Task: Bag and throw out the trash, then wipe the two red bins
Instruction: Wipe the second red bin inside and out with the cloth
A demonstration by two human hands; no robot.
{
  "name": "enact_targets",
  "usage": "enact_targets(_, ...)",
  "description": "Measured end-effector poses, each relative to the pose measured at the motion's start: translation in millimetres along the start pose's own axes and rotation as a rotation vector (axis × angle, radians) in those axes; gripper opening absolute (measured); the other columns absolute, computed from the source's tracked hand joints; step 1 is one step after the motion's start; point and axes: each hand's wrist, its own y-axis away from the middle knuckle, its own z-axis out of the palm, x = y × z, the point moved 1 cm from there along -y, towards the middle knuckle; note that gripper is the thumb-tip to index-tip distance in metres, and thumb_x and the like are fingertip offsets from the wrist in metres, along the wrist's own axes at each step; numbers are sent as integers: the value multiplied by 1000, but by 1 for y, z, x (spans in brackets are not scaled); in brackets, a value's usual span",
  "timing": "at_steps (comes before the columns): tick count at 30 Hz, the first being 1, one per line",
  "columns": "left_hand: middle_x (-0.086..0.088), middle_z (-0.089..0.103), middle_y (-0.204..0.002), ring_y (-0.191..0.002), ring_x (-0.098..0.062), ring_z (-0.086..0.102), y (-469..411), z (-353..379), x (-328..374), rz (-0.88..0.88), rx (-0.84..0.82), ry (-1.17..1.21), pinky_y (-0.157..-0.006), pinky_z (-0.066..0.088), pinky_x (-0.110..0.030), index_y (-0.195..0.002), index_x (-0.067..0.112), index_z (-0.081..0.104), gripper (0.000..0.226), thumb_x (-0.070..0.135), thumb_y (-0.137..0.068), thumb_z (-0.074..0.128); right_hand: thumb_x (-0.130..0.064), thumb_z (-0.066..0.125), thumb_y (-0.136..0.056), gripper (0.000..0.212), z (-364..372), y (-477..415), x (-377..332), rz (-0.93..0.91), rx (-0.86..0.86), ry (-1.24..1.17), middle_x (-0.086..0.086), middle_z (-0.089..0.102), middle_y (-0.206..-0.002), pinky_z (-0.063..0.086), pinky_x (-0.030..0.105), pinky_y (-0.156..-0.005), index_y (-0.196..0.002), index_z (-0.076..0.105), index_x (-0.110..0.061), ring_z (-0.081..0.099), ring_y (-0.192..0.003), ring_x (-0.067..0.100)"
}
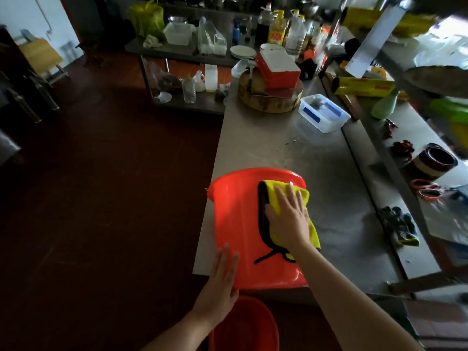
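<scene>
open floor (pixel 101 198) lies left. left hand (pixel 220 282), fingers straight, braces the red bin (pixel 238 224) lying sideways at the table's (pixel 329 186) near-left corner, above a second bin (pixel 248 323). right hand (pixel 288 219), flat, presses a yellow cloth (pixel 281 198) on it.

Steel table (pixel 329 198): red bin (pixel 238 224) lies on its side at the near left corner, mouth toward the far end, its rim just past the left edge. Round wooden chopping block (pixel 268 102) at the far end, clear lidded tub (pixel 326 120) with blue tape just beside it by the right edge, green scraps (pixel 291 142) mid-table. Dark floor (pixel 101 198): second red bin (pixel 243 325) upright below the near edge.
</scene>
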Motion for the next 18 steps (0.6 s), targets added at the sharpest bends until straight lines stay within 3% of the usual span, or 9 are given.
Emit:
enact_targets(4,6,-37,-160,-150,-15,-27,2,0,-4,-17,-13,-5,-104,18,-5,-153,38,-27,109,23,-96,64,-60,47,-94,65,-5,4,38,297,-24,-425,-4,32,-163,27,47,-121,-155,31,-44,25,-151,21)
enact_targets(6,6,-38,-160,-150,-16,-27,1,1,-4,-8,-30,-19,-105,22,-9,-153,38,-28,109,23,-96,64,-59,43,-95,63,-6,8,40,351,-19,-454,-4,37,-160,32,49,-118,-155,31,-43,32,-148,24)
enact_targets(8,6,-38,-160,-150,-18,-27,-2,1,-2,-8,-37,-25,-106,24,-11,-153,38,-28,110,22,-96,65,-56,41,-97,65,-5,11,29,345,-14,-350,0,29,-164,30,50,-118,-158,26,-39,26,-150,27)
enact_targets(10,4,-36,-161,-151,-19,-26,-3,1,-1,-12,-40,-56,-111,16,-12,-153,36,-28,111,21,-95,65,-60,38,-97,68,-1,19,8,244,-7,-145,-1,15,-169,24,52,-121,-159,19,-39,13,-155,28)
enact_targets(13,4,-39,-159,-150,-21,-27,-3,2,-1,-29,-56,-102,-112,-9,-12,-151,35,-33,112,21,-95,63,-63,31,-98,66,8,34,-25,-52,-11,153,-2,0,-171,6,58,-122,-159,15,-44,-2,-156,34)
enact_targets(15,6,-42,-158,-150,-21,-29,-5,1,3,-36,-60,-101,-117,-9,-19,-149,34,-35,109,19,-97,59,-57,33,-98,62,17,40,-45,-259,-46,284,-2,-1,-171,-5,62,-121,-157,20,-44,-9,-155,37)
enact_targets(18,9,-42,-157,-149,-21,-32,-8,1,12,-53,-52,-90,-120,2,-26,-145,41,-38,103,19,-99,52,-45,40,-99,59,31,43,-69,-469,-140,468,-1,3,-171,-15,64,-118,-157,30,-39,-15,-155,35)
